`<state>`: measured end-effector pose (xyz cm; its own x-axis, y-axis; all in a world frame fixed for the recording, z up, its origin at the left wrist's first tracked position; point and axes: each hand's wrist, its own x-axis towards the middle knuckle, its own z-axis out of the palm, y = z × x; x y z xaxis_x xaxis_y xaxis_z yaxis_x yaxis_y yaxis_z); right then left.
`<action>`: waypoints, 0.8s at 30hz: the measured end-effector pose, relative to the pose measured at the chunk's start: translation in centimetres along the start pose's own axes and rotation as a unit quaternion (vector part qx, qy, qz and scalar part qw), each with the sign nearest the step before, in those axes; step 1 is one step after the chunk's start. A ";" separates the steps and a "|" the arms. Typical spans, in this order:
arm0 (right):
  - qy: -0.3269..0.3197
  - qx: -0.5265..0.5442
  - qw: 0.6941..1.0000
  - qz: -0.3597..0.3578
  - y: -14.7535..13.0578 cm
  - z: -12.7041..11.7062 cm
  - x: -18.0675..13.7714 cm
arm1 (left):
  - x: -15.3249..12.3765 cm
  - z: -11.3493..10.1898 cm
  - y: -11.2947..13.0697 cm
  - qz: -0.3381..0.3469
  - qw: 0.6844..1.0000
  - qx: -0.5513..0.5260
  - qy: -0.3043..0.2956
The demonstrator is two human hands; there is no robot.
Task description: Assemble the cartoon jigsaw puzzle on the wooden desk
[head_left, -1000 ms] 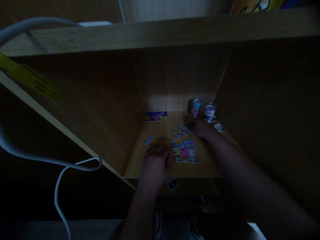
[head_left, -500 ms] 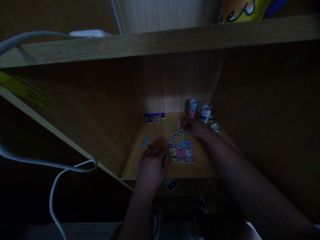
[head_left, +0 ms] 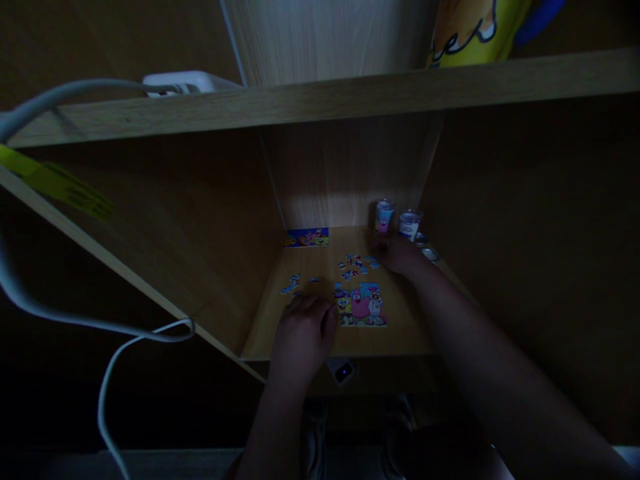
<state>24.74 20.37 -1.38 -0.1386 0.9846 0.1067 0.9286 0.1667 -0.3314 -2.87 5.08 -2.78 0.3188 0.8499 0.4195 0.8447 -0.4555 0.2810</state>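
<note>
A partly joined cartoon jigsaw puzzle [head_left: 361,305] lies flat on the wooden shelf board, with a gap in its upper edge. My left hand [head_left: 304,325] rests against its left side, fingers bent down onto the board and thumb apart; I see nothing in it. Behind the puzzle lies a cluster of loose puzzle pieces [head_left: 348,274]. My right hand [head_left: 400,253] is just right of that cluster, fingers drawn together; anything between the fingertips is hidden. Farther left, a smaller group of puzzle pieces [head_left: 291,285] lies beyond my left hand.
Two clear cups, one with a pink cartoon print [head_left: 384,217] and one with a white label [head_left: 409,225], stand at the back right near round metal lids [head_left: 430,254]. A printed picture strip [head_left: 306,237] lies at the back left. An upper shelf [head_left: 320,103] and white cable [head_left: 75,323] are nearby.
My right hand has shifted slightly right, away from the loose pieces, and more pieces show beside it. My left hand stays in place. The view has tilted a little.
</note>
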 end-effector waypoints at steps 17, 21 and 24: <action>0.009 -0.077 0.991 0.111 -0.7 -1.5 -0.6 | 0.1 0.3 -0.4 0.006 1.000 0.007 0.003; -0.019 -0.053 0.998 0.023 -0.9 -1.2 -0.7 | 0.1 0.4 -0.5 0.008 1.000 0.002 0.005; -0.047 -0.052 0.998 0.004 -0.8 -0.9 -0.5 | 0.1 0.5 -0.4 0.007 1.000 -0.003 0.005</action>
<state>24.40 19.70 -0.34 -0.1587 0.9872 0.0149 0.9599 0.1578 -0.2319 -2.99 5.52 -3.27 0.3259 0.8414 0.4311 0.8380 -0.4682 0.2803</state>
